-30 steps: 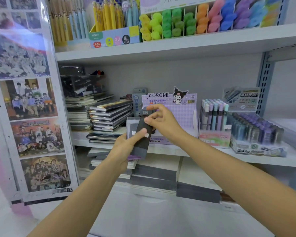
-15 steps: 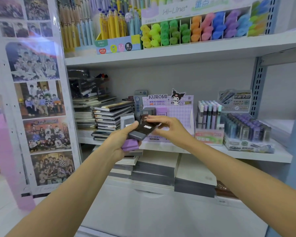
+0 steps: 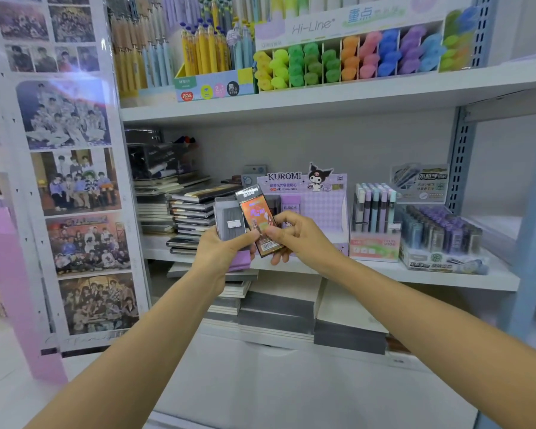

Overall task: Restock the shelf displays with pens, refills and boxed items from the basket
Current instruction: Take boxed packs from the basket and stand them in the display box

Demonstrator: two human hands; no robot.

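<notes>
Flipped since half-second ago: top pack (image 3: 258, 219) now standing upright, showing orange face. Right hand (image 3: 297, 239) pinching its lower end; left hand (image 3: 220, 252) gripping remaining stack (image 3: 229, 221), which is touching pack's left side. Both hovering just before Kuromi display (image 3: 310, 199) on middle shelf (image 3: 384, 274). Best handling, likely — keeping pinch low, reading label, sliding pack into matching slot while bracing stack.

White middle shelf (image 3: 415, 278) carries, left to right: notebook stacks (image 3: 192, 212), Kuromi display (image 3: 319, 209), pastel pen box (image 3: 373, 221), tray of upright refill tubes (image 3: 437, 236) (labels too small to read). Upper shelf (image 3: 353, 97) carries a yellow-pen box (image 3: 211, 85) and, just beside it, the Hi-Line highlighter rack (image 3: 353, 57), sorted by colour.
</notes>
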